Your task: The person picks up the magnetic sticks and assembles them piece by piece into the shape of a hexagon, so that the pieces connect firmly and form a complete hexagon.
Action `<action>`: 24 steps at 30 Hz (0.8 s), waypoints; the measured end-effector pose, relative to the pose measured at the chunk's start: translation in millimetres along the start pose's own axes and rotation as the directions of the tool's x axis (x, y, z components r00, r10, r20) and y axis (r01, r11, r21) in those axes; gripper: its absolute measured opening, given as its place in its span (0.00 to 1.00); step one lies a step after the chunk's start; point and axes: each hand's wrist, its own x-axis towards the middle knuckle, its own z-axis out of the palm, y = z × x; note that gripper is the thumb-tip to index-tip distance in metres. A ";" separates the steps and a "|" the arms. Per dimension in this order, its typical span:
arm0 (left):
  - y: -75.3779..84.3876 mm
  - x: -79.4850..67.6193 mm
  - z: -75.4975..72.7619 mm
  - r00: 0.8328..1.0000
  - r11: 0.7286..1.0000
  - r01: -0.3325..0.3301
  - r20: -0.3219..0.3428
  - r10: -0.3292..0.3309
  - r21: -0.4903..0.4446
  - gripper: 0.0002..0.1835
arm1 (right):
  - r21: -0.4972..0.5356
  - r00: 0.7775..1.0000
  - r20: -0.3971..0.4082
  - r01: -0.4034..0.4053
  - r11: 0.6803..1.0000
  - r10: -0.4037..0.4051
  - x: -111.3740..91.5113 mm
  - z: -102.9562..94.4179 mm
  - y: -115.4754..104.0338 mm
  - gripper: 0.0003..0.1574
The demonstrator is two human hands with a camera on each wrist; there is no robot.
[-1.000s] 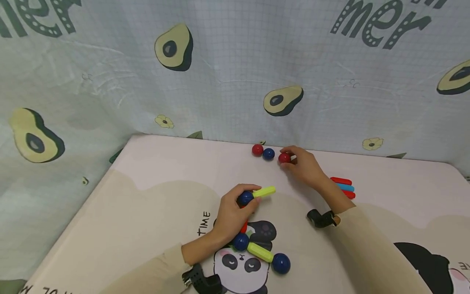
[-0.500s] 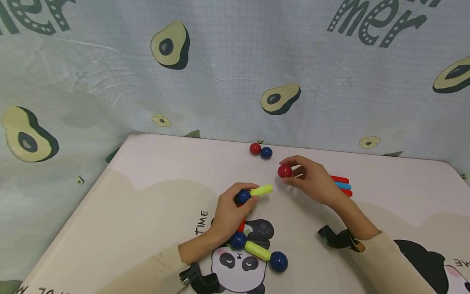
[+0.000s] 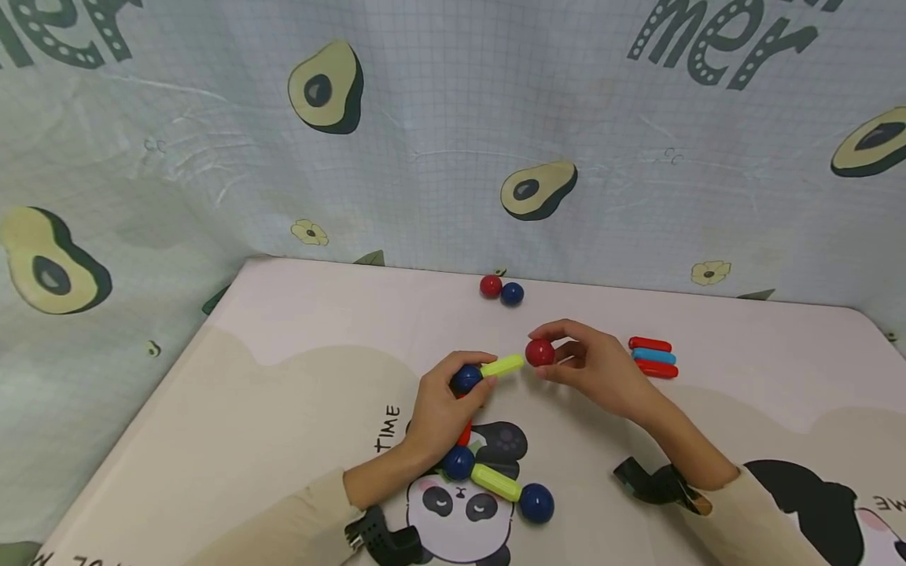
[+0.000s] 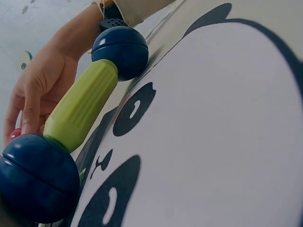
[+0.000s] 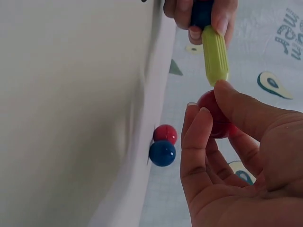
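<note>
My left hand (image 3: 440,413) grips a blue ball (image 3: 465,380) between thumb and fingers. From that ball a yellow-green rod (image 3: 502,365) points right. Below the hand, a partly hidden red rod (image 3: 464,434) leads to a second blue ball (image 3: 458,463). Another yellow-green rod (image 3: 496,482) joins it to a third blue ball (image 3: 536,503), seen large in the left wrist view. My right hand (image 3: 602,373) pinches a red ball (image 3: 540,352) at the free end of the upper rod. Whether ball and rod touch, I cannot tell.
A red ball (image 3: 491,286) and a blue ball (image 3: 512,294) sit together near the table's back edge. Two red rods and a blue rod (image 3: 654,356) lie side by side beyond my right hand. A printed curtain (image 3: 425,118) hangs behind the table.
My right hand has brought the red ball from the back of the table toward me, up to the yellow-green rod's end. My left hand has kept its hold with little movement.
</note>
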 end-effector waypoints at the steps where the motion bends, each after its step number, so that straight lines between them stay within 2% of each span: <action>1: 0.3 0.1 -0.1 1.000 1.000 0.000 0.001 0.000 0.001 0.14 | 0.007 1.000 0.003 0.005 1.000 -0.005 -0.2 0.7 -0.1 0.28; 8: -0.8 0.1 0.1 1.000 1.000 -0.004 0.000 0.004 -0.004 0.14 | 0.011 1.000 0.007 0.014 1.000 -0.014 0.5 3.9 -4.2 0.29; 12: 0.0 1.8 -1.3 0.999 1.000 0.026 0.024 -0.026 0.012 0.13 | 0.042 1.000 0.025 0.003 0.999 -0.004 -1.9 3.5 -3.0 0.28; 18: 3.1 11.3 -9.9 0.990 0.996 0.090 0.107 -0.089 -0.003 0.12 | 0.110 0.998 0.056 0.002 0.994 -0.008 -2.2 6.1 -1.5 0.27; 24: 5.9 18.4 -20.1 0.966 0.985 0.157 0.218 -0.140 -0.065 0.13 | 0.143 0.996 0.070 0.049 0.989 -0.060 4.3 10.4 -4.4 0.27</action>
